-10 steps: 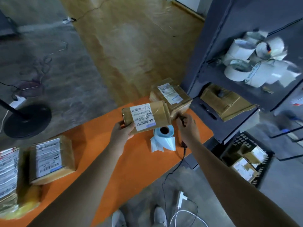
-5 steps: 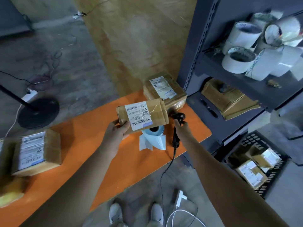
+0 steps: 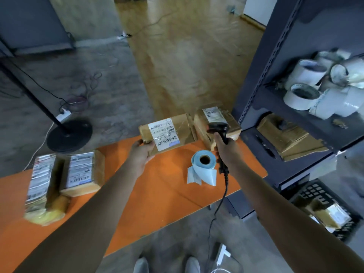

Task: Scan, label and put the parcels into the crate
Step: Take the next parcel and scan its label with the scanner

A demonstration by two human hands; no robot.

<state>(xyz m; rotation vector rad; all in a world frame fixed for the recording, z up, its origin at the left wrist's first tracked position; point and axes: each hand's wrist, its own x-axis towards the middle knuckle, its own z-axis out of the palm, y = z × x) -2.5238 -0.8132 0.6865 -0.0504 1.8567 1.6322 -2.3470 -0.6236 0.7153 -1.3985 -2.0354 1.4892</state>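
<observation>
Above orange table [image 3: 157,194], left hand [image 3: 140,154] gripping labelled parcel [image 3: 167,133] by its end; right hand [image 3: 224,148] clutching black scanner [image 3: 217,128] just beside it. Black crate [image 3: 310,191] sitting lower right, holding wrapped parcels [image 3: 334,215].

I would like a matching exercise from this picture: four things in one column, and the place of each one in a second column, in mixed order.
Things:
1. barcode scanner
2. label roll
3. crate
4. raised parcel

Places:
A. gripped by the left hand
B. lying on the orange table
C. gripped by the right hand
D. low down, at the far right of the picture

Pairs: 1-C, 2-B, 3-D, 4-A
</observation>
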